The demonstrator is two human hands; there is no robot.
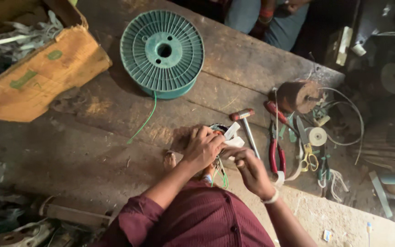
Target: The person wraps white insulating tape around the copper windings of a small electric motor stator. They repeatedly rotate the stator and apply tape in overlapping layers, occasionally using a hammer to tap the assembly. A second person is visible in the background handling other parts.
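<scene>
Wooden bench (115,114), coil (216,130) under left hand (202,148), white strip (234,137) above right hand (251,170)

Both arms reach forward from the bottom of the view, maroon sleeves pushed up to the elbows, forearms bare. The left hand (202,147) lies palm down with its fingers curled over and closed around something beneath it, knuckles up. The right hand (251,168) sits just beside it, a little nearer the body, slightly blurred, its fingers bent and pinched together toward the left hand. A pale band circles the right wrist. The hands almost touch at the fingertips.
</scene>
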